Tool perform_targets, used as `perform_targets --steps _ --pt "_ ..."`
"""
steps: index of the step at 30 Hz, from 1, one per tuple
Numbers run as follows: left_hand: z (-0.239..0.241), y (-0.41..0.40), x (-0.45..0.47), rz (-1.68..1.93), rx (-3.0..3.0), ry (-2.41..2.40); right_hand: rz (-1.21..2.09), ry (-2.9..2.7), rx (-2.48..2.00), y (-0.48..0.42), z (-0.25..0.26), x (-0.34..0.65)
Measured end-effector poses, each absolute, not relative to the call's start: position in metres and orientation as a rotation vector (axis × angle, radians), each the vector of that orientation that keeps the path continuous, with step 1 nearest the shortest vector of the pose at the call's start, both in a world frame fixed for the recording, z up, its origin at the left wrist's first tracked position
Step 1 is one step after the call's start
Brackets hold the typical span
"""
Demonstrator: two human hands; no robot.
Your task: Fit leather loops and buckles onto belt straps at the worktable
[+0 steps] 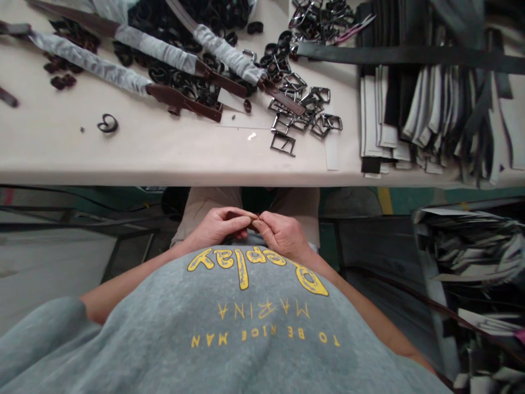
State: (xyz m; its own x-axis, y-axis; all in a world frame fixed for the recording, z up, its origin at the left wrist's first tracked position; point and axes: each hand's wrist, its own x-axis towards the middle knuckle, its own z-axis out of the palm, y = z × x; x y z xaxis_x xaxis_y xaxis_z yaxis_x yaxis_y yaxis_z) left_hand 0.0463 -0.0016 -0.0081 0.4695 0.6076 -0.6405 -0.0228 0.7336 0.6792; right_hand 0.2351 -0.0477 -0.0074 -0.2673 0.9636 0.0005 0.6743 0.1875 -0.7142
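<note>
Left hand [217, 225], right hand [285, 231] pinched narrow on dark brown piece [235, 215], mostly hidden, beyond table's [164, 167] near edge; best keep fingertips close, grip steady.

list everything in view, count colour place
Table: one, off-white, across top
Wrapped straps: three, brown with whitish wrapping, upper left
Small loops: many, black and brown, upper left
Loose loop: one, dark, table's left front
Buckles: many, dark metallic, table's middle
Slips: at least two, white, near buckles
Flat strap: one, black, upper right
Strap stacks: several, black and white, right
Pink item: one, upper right, unclear what
Crate: one, grey, holding strips, lower right
Held piece: one, brown, mostly hidden, centre
Shirt: one, grey, yellow lettering, bottom
Trousers: one pair, beige, below table
Left hand, right hand: one each, bare, centre
</note>
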Motion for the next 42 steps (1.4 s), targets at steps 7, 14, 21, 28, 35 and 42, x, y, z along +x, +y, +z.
perform_targets --steps 7,14,21,28,35,42 --pt "-0.016 0.001 0.046 0.517 0.453 1.104 0.735 -1.926 -1.492 -0.049 -0.006 0.238" --pt "-0.018 0.001 0.047 0.543 0.317 1.054 0.555 -1.976 -1.456 -0.054 -0.012 0.239" --pt "-0.018 -0.002 0.044 0.521 0.332 0.989 0.589 -1.98 -1.425 -0.051 -0.012 0.236" --pt "-0.014 -0.003 0.037 0.482 0.665 0.969 0.718 -1.815 -1.345 -0.052 -0.009 0.233" --pt "-0.013 0.0 0.047 0.509 0.823 0.955 0.748 -1.854 -1.337 -0.046 -0.006 0.231" --pt "-0.018 -0.002 0.041 0.6 0.693 1.018 0.622 -2.058 -1.467 -0.054 -0.011 0.241"
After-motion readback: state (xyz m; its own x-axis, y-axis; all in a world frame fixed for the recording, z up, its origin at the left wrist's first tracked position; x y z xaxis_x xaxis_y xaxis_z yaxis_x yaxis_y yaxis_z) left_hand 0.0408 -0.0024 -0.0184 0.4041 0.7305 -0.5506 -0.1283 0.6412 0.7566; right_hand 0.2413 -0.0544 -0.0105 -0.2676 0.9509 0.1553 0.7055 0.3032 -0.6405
